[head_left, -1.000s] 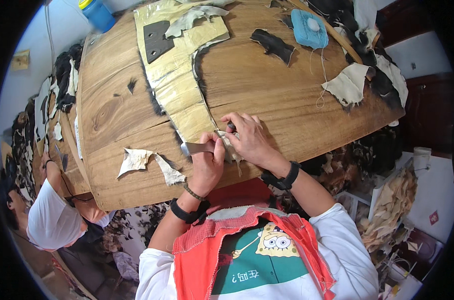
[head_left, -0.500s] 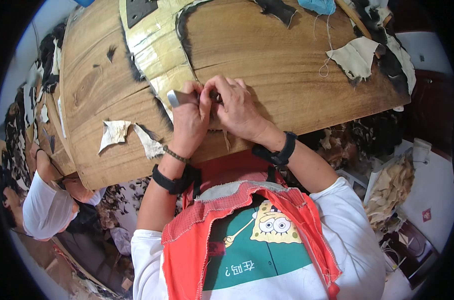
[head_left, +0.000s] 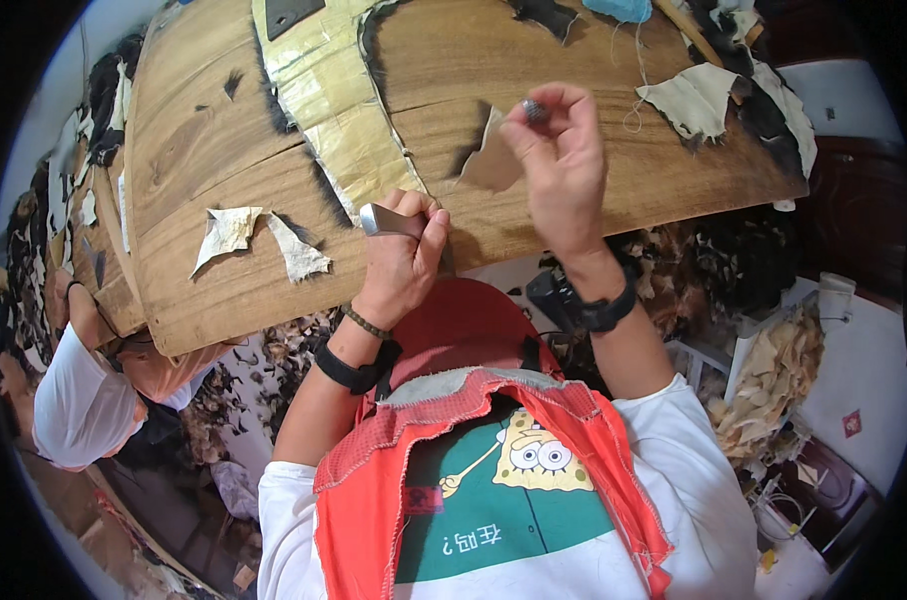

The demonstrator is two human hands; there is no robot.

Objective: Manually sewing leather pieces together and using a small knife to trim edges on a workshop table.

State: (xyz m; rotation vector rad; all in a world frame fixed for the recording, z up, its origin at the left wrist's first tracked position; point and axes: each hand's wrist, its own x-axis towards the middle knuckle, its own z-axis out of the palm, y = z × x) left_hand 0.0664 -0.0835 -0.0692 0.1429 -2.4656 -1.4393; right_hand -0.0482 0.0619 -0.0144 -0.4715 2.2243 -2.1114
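A wooden table (head_left: pixel 634 155) bore a yellow strip (head_left: pixel 339 110); left of it lay pale scraps (head_left: pixel 227 234) and a dark tuft (head_left: pixel 233 84), right of it black (head_left: pixel 550 14) and cream (head_left: pixel 692 98) pieces.

Table (head_left: pixel 199 180), clock read from its middle, twelve on the far side: hide strip (head_left: pixel 344 115) from eleven toward seven o'clock, plate (head_left: pixel 292 14) on its far part; left hand (head_left: pixel 399 258) at seven, by the strip's near end, tool (head_left: pixel 389 220) within the fist; right hand (head_left: pixel 564 170) at three, loose scrap (head_left: pixel 489 160) at its nine o'clock, contact unclear. Off-cut (head_left: pixel 549 18) at one; pad (head_left: pixel 619 10) between one and two; bar (head_left: pixel 689 30) at two; hide piece (head_left: pixel 692 102) between two and three; paired scraps (head_left: pixel 229 238), side by side, at eight; fur tuft (head_left: pixel 234 85) at ten; beyond the edge, co-worker (head_left: pixel 84 395) at eight, bucket (head_left: pixel 837 297) at four.
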